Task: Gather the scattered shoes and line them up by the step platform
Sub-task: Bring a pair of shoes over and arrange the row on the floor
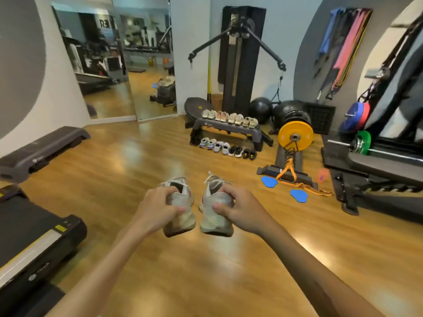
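From the head view, my left hand (158, 208) grips a worn pale grey knit running shoe (179, 210) around its heel collar, fingers curled over the top edge and thumb pressed on the back, and my right hand (238, 208) holds the matching pale grey knit running shoe (215, 216) the same way, thumb on the heel and fingers hooked into the opening. Both shoes hang heel toward me, soles down, just beside each other without touching, above the glossy wooden floor (114, 179). Well ahead of my hands and slightly to the right stands the dark grey plastic step platform (229, 129), with a row of pale shoes (230, 117) lined up on its top and a second row of mixed grey, white and black shoes (227, 148) on the floor against its front. To the right of my right hand lie two blue oval sliding discs (298, 195) near an orange strap (288, 173), and beyond them a yellow weight plate (295, 136).
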Demonstrator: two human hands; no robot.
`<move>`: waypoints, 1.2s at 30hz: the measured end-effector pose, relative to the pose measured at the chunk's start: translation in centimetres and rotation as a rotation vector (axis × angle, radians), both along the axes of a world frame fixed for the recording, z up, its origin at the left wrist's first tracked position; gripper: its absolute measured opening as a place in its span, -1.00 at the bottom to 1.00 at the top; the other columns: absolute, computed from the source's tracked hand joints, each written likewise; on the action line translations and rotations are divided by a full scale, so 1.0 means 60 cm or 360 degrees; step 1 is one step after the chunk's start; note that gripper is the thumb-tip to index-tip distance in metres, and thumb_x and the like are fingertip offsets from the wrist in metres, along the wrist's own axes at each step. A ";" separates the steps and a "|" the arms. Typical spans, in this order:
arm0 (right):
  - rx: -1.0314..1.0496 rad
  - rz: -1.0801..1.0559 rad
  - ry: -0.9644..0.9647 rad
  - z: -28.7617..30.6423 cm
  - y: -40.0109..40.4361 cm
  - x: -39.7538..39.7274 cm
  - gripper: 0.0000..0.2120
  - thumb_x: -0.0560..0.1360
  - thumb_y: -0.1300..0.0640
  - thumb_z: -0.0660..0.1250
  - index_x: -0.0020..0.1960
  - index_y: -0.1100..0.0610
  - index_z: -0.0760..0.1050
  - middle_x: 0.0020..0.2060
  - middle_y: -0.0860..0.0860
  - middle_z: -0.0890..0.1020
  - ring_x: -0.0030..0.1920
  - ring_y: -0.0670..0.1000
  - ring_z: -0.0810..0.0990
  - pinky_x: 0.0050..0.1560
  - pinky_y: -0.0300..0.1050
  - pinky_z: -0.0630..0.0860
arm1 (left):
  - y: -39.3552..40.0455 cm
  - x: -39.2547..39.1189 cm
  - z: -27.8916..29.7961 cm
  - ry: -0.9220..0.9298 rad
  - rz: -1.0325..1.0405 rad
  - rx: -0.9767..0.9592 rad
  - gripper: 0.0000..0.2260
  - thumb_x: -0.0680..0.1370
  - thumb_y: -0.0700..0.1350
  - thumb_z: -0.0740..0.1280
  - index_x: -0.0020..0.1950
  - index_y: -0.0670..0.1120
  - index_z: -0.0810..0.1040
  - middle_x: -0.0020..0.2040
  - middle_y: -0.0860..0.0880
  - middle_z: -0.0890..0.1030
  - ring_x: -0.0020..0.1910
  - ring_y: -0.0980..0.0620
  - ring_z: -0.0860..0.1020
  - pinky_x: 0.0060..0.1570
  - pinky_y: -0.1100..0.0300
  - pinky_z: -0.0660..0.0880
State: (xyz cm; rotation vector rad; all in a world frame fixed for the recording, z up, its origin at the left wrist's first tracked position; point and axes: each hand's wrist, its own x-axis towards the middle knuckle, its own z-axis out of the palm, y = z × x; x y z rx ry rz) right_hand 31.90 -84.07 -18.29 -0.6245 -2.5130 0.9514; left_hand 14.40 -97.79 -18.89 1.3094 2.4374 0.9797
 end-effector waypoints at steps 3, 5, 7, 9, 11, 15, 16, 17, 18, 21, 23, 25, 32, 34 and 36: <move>-0.0116 0.0012 -0.0080 -0.004 0.085 -0.050 -0.87 0.48 0.07 0.41 -0.08 0.12 0.53 -0.16 0.02 0.58 -0.17 -0.04 0.52 -0.18 -0.11 0.42 | 0.086 -0.045 -0.006 -0.0018 -0.0014 -0.0105 -0.83 0.33 -0.08 0.48 -0.11 -0.01 0.61 -0.14 -0.05 0.60 -0.12 -0.06 0.50 -0.16 0.10 0.43; -0.0155 0.0042 -0.0125 -0.009 0.144 -0.093 -0.85 0.48 0.07 0.40 -0.04 0.14 0.56 -0.15 0.02 0.61 -0.16 -0.04 0.55 -0.17 -0.11 0.46 | 0.142 -0.084 -0.009 -0.0029 -0.0066 -0.0146 -0.82 0.32 -0.07 0.48 -0.11 -0.03 0.61 -0.16 -0.04 0.60 -0.12 -0.05 0.51 -0.13 0.08 0.46; -0.0181 0.0031 -0.0176 -0.016 0.199 -0.143 -0.84 0.47 0.05 0.40 -0.02 0.12 0.56 -0.13 0.01 0.63 -0.14 -0.03 0.58 -0.15 -0.09 0.49 | 0.193 -0.130 -0.010 -0.0045 -0.0124 -0.0188 -0.77 0.27 -0.01 0.45 -0.13 -0.05 0.62 -0.18 -0.04 0.60 -0.14 -0.04 0.51 -0.15 0.10 0.44; -0.0206 0.0012 -0.0203 -0.027 0.255 -0.202 -0.85 0.47 0.04 0.39 -0.02 0.10 0.56 -0.13 0.01 0.63 -0.13 -0.02 0.59 -0.14 -0.06 0.52 | 0.246 -0.189 -0.014 -0.0051 -0.0199 -0.0215 -0.70 0.20 0.05 0.37 -0.15 -0.06 0.62 -0.20 -0.04 0.60 -0.16 -0.03 0.51 -0.19 0.11 0.42; -0.0222 -0.0033 -0.0247 -0.039 0.307 -0.263 -0.84 0.45 0.02 0.38 -0.03 0.08 0.55 -0.13 0.01 0.64 -0.13 -0.01 0.61 -0.14 0.00 0.54 | 0.299 -0.252 -0.021 -0.0057 -0.0255 -0.0229 -0.73 0.20 0.05 0.36 -0.19 -0.06 0.61 -0.23 -0.04 0.59 -0.17 -0.05 0.52 -0.20 0.09 0.42; -0.0222 -0.0094 -0.0324 -0.049 0.412 -0.393 -0.90 0.43 0.04 0.39 -0.12 0.05 0.54 -0.17 -0.01 0.62 -0.16 -0.01 0.59 -0.19 -0.02 0.52 | 0.409 -0.386 -0.027 -0.0080 -0.0331 -0.0219 -0.81 0.23 -0.02 0.37 -0.22 -0.06 0.58 -0.28 -0.02 0.57 -0.20 -0.05 0.52 -0.20 0.03 0.46; -0.0228 -0.0109 -0.0341 -0.049 0.437 -0.422 -0.92 0.42 0.03 0.39 -0.15 0.02 0.53 -0.18 -0.03 0.61 -0.17 -0.03 0.59 -0.20 -0.05 0.51 | 0.434 -0.417 -0.027 -0.0085 -0.0340 -0.0234 -0.82 0.22 -0.02 0.35 -0.23 -0.04 0.58 -0.28 0.00 0.56 -0.20 -0.05 0.51 -0.20 0.03 0.47; -0.0244 -0.0128 -0.0345 -0.048 0.465 -0.452 -0.93 0.41 0.02 0.39 -0.17 0.00 0.53 -0.19 -0.05 0.61 -0.18 -0.05 0.58 -0.21 -0.08 0.51 | 0.464 -0.451 -0.027 -0.0089 -0.0357 -0.0244 -0.82 0.21 -0.01 0.34 -0.23 -0.02 0.57 -0.29 0.02 0.55 -0.20 -0.04 0.51 -0.20 0.03 0.47; -0.0263 -0.0148 -0.0345 -0.047 0.494 -0.481 -0.92 0.41 0.02 0.39 -0.16 0.01 0.54 -0.20 -0.06 0.61 -0.18 -0.06 0.58 -0.22 -0.09 0.51 | 0.495 -0.485 -0.028 -0.0086 -0.0376 -0.0255 -0.82 0.20 0.01 0.34 -0.24 0.00 0.56 -0.29 0.05 0.54 -0.20 -0.04 0.51 -0.19 0.03 0.47; -0.0322 -0.0223 -0.0349 -0.049 0.577 -0.558 -0.86 0.39 0.01 0.39 -0.09 0.03 0.58 -0.20 -0.08 0.62 -0.20 -0.12 0.58 -0.25 -0.16 0.50 | 0.581 -0.574 -0.033 -0.0083 -0.0430 -0.0315 -0.89 0.23 0.01 0.37 -0.28 0.07 0.52 -0.27 0.09 0.54 -0.17 -0.04 0.50 -0.17 0.04 0.48; -0.0336 -0.0242 -0.0372 -0.057 0.633 -0.606 -0.84 0.38 0.01 0.39 -0.09 0.05 0.59 -0.20 -0.07 0.63 -0.22 -0.12 0.59 -0.27 -0.15 0.52 | 0.638 -0.626 -0.044 -0.0105 -0.0445 -0.0312 -0.90 0.26 -0.02 0.41 -0.31 0.10 0.50 -0.28 0.10 0.54 -0.18 -0.02 0.50 -0.18 0.07 0.46; -0.0361 -0.0257 -0.0397 -0.071 0.692 -0.657 -0.86 0.37 0.02 0.39 -0.11 0.04 0.59 -0.21 -0.04 0.64 -0.21 -0.09 0.60 -0.25 -0.07 0.55 | 0.695 -0.672 -0.059 -0.0136 -0.0444 -0.0314 -0.86 0.28 -0.06 0.45 -0.34 0.06 0.49 -0.33 0.10 0.51 -0.27 0.06 0.47 -0.28 0.14 0.41; -0.0403 -0.0119 -0.0482 -0.132 0.928 -0.823 -0.85 0.36 0.02 0.39 -0.14 0.08 0.60 -0.21 0.01 0.65 -0.26 -0.09 0.58 -0.33 -0.17 0.45 | 0.917 -0.821 -0.128 -0.0199 -0.0452 -0.0416 -0.88 0.31 -0.11 0.47 -0.30 -0.07 0.55 -0.37 0.06 0.46 -0.38 0.11 0.36 -0.38 0.25 0.27; -0.0441 -0.0074 -0.0547 -0.142 0.990 -0.870 -0.83 0.36 0.04 0.38 -0.13 0.12 0.60 -0.19 0.06 0.66 -0.27 -0.06 0.57 -0.35 -0.16 0.44 | 0.975 -0.863 -0.139 -0.0228 -0.0404 -0.0460 -0.83 0.30 -0.10 0.46 -0.23 -0.16 0.57 -0.33 0.02 0.47 -0.34 0.06 0.36 -0.35 0.18 0.29; -0.0479 -0.0004 -0.0603 -0.150 1.053 -0.920 -0.82 0.36 0.05 0.37 -0.13 0.14 0.59 -0.18 0.10 0.65 -0.24 0.01 0.60 -0.33 -0.11 0.44 | 1.031 -0.909 -0.146 -0.0289 -0.0357 -0.0461 -0.75 0.25 -0.04 0.42 -0.20 -0.18 0.57 -0.32 0.02 0.46 -0.33 0.06 0.37 -0.33 0.16 0.30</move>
